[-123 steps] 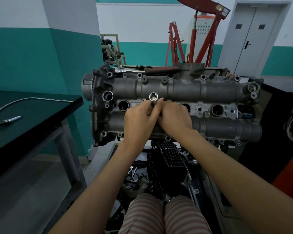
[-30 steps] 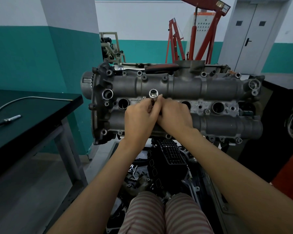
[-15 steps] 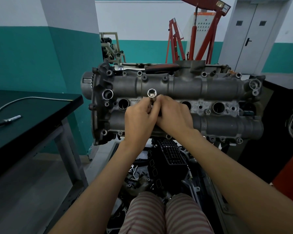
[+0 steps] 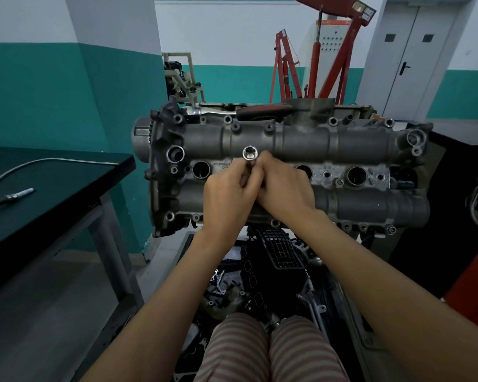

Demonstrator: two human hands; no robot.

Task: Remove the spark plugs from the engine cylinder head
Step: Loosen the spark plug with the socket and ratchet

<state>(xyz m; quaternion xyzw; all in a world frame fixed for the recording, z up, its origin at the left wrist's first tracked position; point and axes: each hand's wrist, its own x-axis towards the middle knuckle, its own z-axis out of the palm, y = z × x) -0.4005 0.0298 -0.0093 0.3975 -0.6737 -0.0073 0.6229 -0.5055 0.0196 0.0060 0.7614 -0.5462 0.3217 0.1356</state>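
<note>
Cylinder head [image 4: 342, 144] fills mid-scene on its stand, four plug wells in a row. Three wells [image 4: 356, 176] show as open dark holes; whether plugs remain deep inside cannot be told. The second well from the left is covered by both hands. Left hand [image 4: 226, 197] and right hand [image 4: 284, 188] both grip a socket extension [image 4: 250, 153] standing in that well, its square-drive end up. No spark plug visible anywhere. Ratchet [image 4: 249, 110] lies on the far edge. Judged: one well in work.
</note>
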